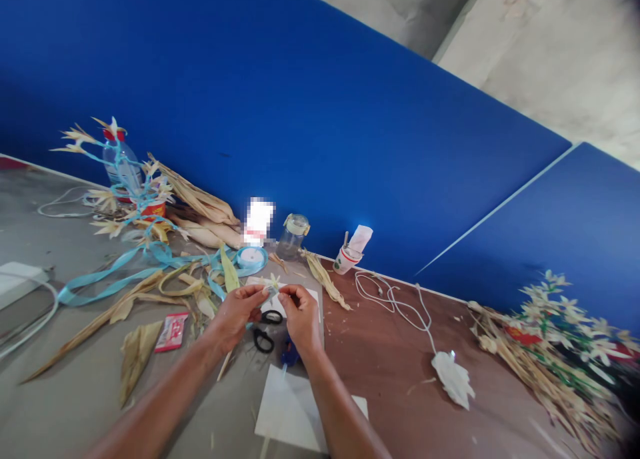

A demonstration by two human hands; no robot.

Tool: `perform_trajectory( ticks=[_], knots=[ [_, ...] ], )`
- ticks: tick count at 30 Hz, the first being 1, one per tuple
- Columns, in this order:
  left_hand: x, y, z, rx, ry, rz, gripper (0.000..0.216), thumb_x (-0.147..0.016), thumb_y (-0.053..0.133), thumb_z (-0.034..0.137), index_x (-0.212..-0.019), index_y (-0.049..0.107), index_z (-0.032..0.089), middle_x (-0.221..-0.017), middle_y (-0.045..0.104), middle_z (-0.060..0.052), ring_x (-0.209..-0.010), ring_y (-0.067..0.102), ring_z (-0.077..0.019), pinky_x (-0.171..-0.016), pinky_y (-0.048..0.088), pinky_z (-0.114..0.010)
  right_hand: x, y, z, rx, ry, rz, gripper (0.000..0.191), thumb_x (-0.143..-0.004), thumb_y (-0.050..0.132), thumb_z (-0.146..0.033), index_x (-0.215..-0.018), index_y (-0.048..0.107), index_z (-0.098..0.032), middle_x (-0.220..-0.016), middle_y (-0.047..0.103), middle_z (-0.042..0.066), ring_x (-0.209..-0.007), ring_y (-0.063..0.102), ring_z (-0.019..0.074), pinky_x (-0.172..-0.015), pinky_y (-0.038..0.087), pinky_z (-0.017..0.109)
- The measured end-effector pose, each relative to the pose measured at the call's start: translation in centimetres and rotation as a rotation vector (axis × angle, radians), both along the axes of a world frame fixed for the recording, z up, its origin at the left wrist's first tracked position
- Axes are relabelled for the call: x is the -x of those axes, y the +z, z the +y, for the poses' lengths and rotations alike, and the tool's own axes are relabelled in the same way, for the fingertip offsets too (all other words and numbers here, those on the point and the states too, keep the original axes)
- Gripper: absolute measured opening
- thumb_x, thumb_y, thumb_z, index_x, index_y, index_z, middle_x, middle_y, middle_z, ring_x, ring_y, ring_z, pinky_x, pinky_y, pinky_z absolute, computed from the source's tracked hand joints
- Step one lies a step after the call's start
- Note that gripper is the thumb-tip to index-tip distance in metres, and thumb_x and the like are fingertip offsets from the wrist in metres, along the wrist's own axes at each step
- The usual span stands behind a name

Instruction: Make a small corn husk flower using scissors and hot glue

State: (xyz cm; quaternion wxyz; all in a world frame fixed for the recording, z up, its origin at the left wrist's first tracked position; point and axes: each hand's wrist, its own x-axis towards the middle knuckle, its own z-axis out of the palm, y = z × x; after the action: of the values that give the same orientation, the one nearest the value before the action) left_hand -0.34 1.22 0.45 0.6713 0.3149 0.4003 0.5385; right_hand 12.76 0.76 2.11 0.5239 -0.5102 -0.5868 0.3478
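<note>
My left hand [239, 312] and my right hand [301, 314] meet above the table, both pinching a small pale husk flower [273, 285] wrapped with light blue ribbon. Their fingers are closed on it. Black-handled scissors [266, 328] lie on the table right under my hands. A blue glue gun [289, 354] pokes out beneath my right wrist. A roll of light blue ribbon [251, 257] sits just beyond the hands, its loose ribbon [100, 279] trailing left across the table.
Dried corn husks [200, 212] and finished husk flowers around a plastic bottle [121, 166] crowd the back left. A glass jar [293, 236], paper cup [347, 258], white cable [395, 302], white sheets [290, 409], a red packet [171, 331] and a flower pile [560, 339] at right surround the work spot.
</note>
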Motion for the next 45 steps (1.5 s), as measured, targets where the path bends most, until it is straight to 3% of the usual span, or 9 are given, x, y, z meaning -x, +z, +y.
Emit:
perform_trajectory(
  ticks=[7, 20, 27, 45],
  knots=[
    [-0.35, 0.1, -0.19, 0.014, -0.029, -0.238, 0.021, -0.058, 0.078, 0.024, -0.062, 0.062, 0.012, -0.046, 0.037, 0.009, -0.039, 0.026, -0.0013, -0.04, 0.028, -0.017, 0.32, -0.19, 0.01, 0.029, -0.022, 0.041, 0.007, -0.07, 0.057, -0.024, -0.069, 0.056, -0.017, -0.061, 0.055, -0.002, -0.058, 0.049, 0.012, -0.056, 0.04, 0.023],
    [-0.98, 0.91, -0.54, 0.065, 0.087, -0.31, 0.025, -0.055, 0.079, 0.018, -0.064, 0.056, 0.013, -0.049, 0.04, 0.009, -0.039, 0.03, -0.0009, -0.039, 0.031, -0.016, 0.61, -0.11, -0.28, 0.009, -0.003, 0.039, 0.006, -0.072, 0.056, -0.023, -0.07, 0.057, -0.017, -0.065, 0.057, -0.001, -0.062, 0.051, 0.0128, -0.061, 0.042, 0.024],
    [-0.88, 0.23, -0.34, 0.019, -0.001, -0.394, 0.028, -0.065, 0.073, 0.022, -0.06, 0.045, 0.015, -0.045, 0.029, 0.012, -0.037, 0.023, -0.0014, -0.039, 0.03, -0.017, 0.73, -0.09, -0.25, 0.006, -0.017, 0.034, 0.006, -0.071, 0.055, -0.022, -0.069, 0.057, -0.017, -0.063, 0.057, -0.001, -0.06, 0.051, 0.0128, -0.059, 0.041, 0.023],
    [-0.98, 0.57, -0.68, 0.017, -0.062, -0.405, 0.031, -0.069, 0.07, 0.022, -0.062, 0.04, 0.017, -0.046, 0.029, 0.012, -0.038, 0.023, -0.002, -0.04, 0.029, -0.017, 0.49, -0.6, 0.08, 0.013, -0.016, 0.038, 0.012, -0.073, 0.054, -0.023, -0.075, 0.064, -0.017, -0.071, 0.065, 0.002, -0.066, 0.056, 0.015, -0.064, 0.044, 0.025]
  ],
)
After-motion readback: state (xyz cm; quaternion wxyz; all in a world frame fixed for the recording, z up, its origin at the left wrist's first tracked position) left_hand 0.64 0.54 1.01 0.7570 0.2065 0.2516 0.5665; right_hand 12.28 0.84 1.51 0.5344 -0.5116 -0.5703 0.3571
